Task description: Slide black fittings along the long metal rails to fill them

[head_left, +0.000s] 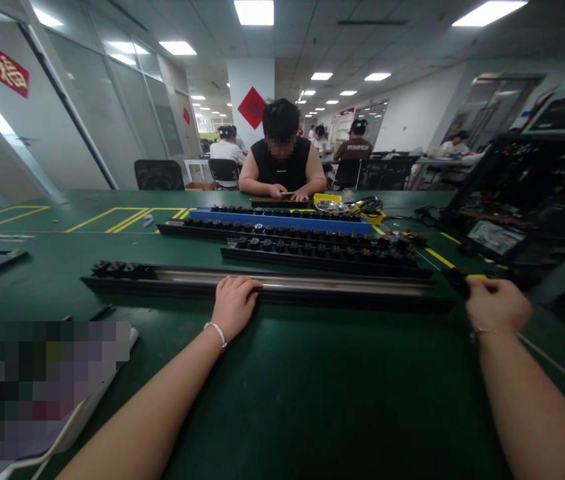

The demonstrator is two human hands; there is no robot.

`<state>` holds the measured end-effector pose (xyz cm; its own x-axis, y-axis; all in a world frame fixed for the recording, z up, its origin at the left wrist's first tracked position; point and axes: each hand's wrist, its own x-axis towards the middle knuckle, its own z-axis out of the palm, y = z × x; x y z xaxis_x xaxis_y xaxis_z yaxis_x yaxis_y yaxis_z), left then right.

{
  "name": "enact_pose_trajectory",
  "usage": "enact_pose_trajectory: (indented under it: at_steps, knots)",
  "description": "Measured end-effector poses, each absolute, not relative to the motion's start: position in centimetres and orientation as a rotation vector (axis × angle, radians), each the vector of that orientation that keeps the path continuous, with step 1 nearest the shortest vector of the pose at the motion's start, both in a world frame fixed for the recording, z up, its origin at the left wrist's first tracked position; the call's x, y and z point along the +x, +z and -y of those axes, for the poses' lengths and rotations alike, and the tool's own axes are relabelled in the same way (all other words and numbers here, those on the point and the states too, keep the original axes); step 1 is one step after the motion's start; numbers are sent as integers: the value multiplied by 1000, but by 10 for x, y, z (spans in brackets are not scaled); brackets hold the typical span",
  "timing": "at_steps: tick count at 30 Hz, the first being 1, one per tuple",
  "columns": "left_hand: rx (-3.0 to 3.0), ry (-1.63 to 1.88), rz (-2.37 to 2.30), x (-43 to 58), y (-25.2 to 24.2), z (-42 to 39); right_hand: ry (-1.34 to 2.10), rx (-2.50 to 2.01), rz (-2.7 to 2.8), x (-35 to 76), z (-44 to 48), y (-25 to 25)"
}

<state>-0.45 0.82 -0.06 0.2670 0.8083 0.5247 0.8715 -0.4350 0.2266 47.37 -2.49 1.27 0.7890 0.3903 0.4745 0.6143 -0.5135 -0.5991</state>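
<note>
A long black channel rail (342, 298) lies across the green table in front of me, a bare metallic strip along its inside. At its left end sit several round black pieces (115, 268). My left hand (235, 303) grips the rail's near wall left of its middle, fingers curled over the edge. Just past the rail's right end is my right hand (498, 305), closed in a pinch. A dark shape shows at its fingertips, too dim and blurred to name. Behind the rail lie another black rail (322, 257) with a row of black round pieces and a blue rail (282, 219).
An open black computer case (507, 180) stands at the right, near loose cables (362, 207) and a yellow tray (327, 198). Across the table a person (282, 160) works with both hands. A pixelated flat item (47, 393) lies at the lower left. Other people sit farther back.
</note>
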Motion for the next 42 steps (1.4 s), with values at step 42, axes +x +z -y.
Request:
enact_pose_trajectory:
  at_steps: [42]
  knots:
    - [-1487, -599, 2695, -178, 42, -59, -740, -1993, 1718, 368, 8, -12]
